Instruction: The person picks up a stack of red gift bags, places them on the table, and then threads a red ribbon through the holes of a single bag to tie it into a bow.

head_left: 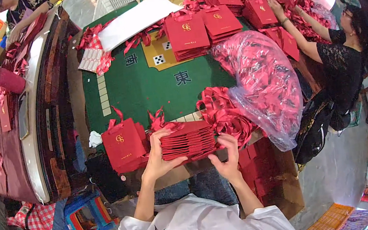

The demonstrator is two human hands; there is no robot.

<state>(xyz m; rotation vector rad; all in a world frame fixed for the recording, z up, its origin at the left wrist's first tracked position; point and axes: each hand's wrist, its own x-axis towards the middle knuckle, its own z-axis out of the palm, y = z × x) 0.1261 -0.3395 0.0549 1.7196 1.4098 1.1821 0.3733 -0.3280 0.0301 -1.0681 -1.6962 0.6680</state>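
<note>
- A stack of red bags (189, 141) is held at the near edge of the green table (132, 93), its long axis running along it.
- Its left end is clasped by the nearer left hand (158, 157), thumb and fingers widely parted.
- By its right end, the right hand (228, 162) is held half open; contact cannot be told.
- At the table's near right, red ribbons (226, 117) are heaped.
</note>
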